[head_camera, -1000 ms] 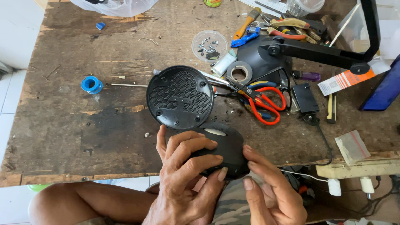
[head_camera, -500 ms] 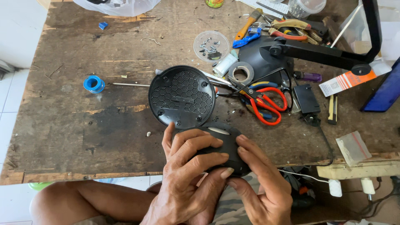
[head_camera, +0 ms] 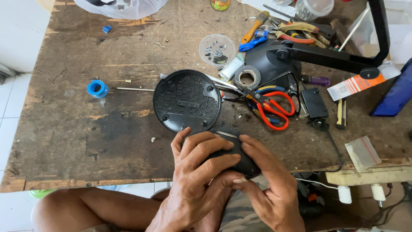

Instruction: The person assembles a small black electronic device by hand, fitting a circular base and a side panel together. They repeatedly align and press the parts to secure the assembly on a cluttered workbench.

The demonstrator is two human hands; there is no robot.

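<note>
here both hands [head_camera: 223, 180] clamp fingers round the black casing [head_camera: 240, 161] at the table's near edge [head_camera: 86, 182].

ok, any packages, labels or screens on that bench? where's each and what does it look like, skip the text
Orange-and-white carton: right side, flat, long rectangular box under the black lamp arm.
Small clear zip bag: right front edge, flat, red strip along its top.
Clear plastic bag: back left edge, crumpled, something dark inside.
Labelled jar: back centre, mostly cut off, green-yellow label.
No screens in view.
</note>
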